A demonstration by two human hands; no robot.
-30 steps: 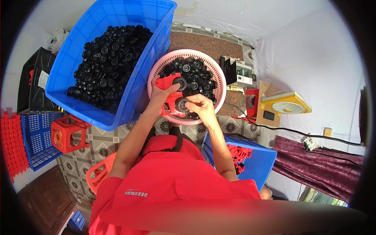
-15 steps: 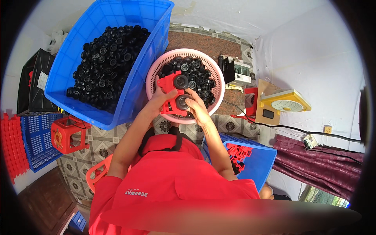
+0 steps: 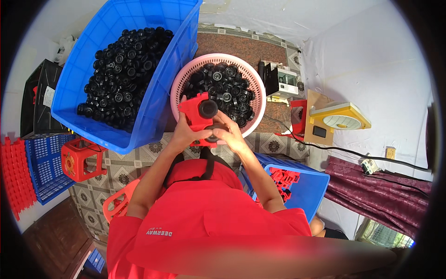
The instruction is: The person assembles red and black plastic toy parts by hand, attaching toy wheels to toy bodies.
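Note:
My left hand (image 3: 186, 134) is closed around a red plastic toy vehicle body (image 3: 193, 114), held above the near-left rim of a pink basket (image 3: 257, 122). One black wheel (image 3: 207, 109) sits on the upper right of the body. My right hand (image 3: 231, 132) grips a second black wheel (image 3: 212, 138) at the body's lower end, thumb pressed on it; the fingers partly cover this wheel. Many loose black wheels (image 3: 227, 88) fill the pink basket just beyond my hands.
A large blue bin (image 3: 160, 97) heaped with black wheels (image 3: 121, 76) stands left. At right are a small black and white device (image 3: 282, 83), a yellow-framed fan (image 3: 341, 116) and a cable (image 3: 353, 153). A blue crate (image 3: 309, 195) with red parts (image 3: 284, 176) is beside my right arm.
The red toy body has come slightly nearer to me and tilted. My right thumb has moved onto the lower wheel, covering more of it.

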